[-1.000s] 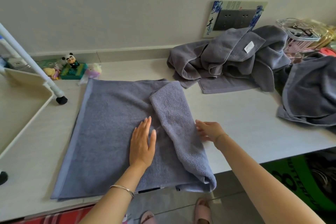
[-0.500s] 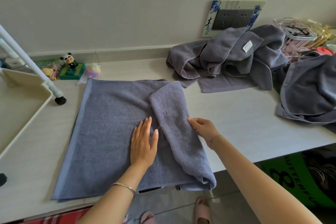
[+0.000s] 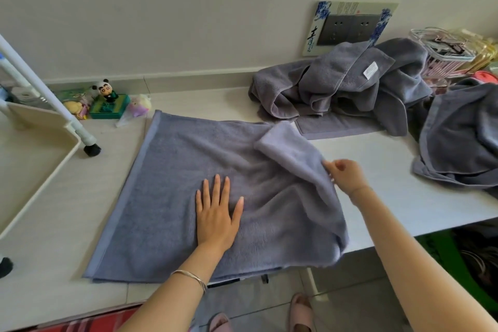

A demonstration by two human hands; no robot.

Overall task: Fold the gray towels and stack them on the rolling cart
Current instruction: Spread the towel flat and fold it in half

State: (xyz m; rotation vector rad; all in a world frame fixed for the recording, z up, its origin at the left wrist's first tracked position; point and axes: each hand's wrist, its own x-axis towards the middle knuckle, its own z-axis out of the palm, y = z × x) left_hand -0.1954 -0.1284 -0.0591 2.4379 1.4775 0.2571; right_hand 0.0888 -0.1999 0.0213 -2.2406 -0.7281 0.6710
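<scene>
- Bright, soft, even light across pale wall and tabletop.
- Faint, diffuse shadows beneath left hand and heaped gray towels.
- Wide-angle bowing toward the edges.
- Slight motion blur on right hand.

The spread gray towel is matt, nubby terry cloth with a smoother woven border, lying on a pale, faintly grained matt tabletop, beside a cream plastic cart tray with a slight sheen and a shiny metal bangle.
</scene>
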